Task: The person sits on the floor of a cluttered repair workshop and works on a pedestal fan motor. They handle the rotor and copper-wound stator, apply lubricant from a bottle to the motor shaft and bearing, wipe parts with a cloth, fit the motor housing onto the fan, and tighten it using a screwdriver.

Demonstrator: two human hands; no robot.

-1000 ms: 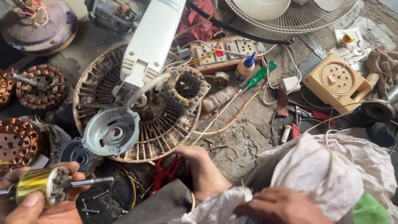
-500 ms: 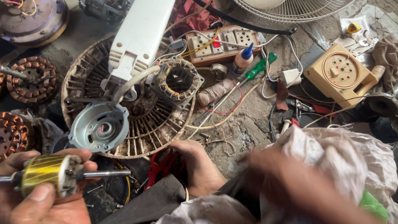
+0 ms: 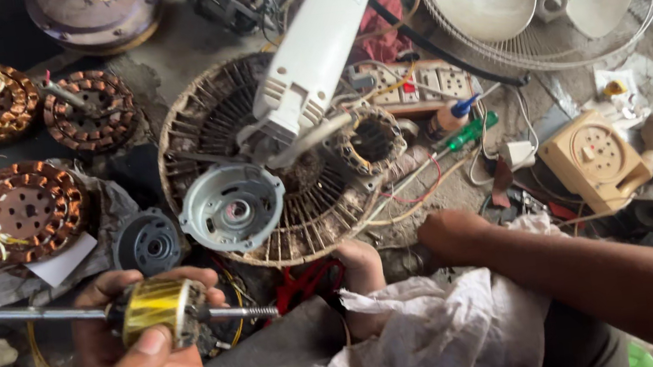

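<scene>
Your left hand [image 3: 145,363] holds the brass-coloured rotor [image 3: 155,310] on its steel shaft [image 3: 27,315], just below the round grey motor cover [image 3: 231,207]. You grip it by the drum itself, shaft level and running left to right, which by the look of it keeps both shaft ends free and the drum face turned up to you. The fingers [image 3: 189,279] curl over the far side of the rotor and the thumb [image 3: 147,344] presses on its near face, so the drum is pinched between them, not resting on anything.

Your right hand [image 3: 453,234] sits to the lower right of the grey cover, past the rim of the wire fan guard [image 3: 195,125] the cover lies on. It is pressed down at the edge of a crumpled white cloth [image 3: 444,327] on your lap; its fingers are hidden, so you cannot tell whether they are spread or closed. The rotor is well apart from that hand.

Copper-wound stators [image 3: 26,208] lie to the left of the grey cover.
</scene>
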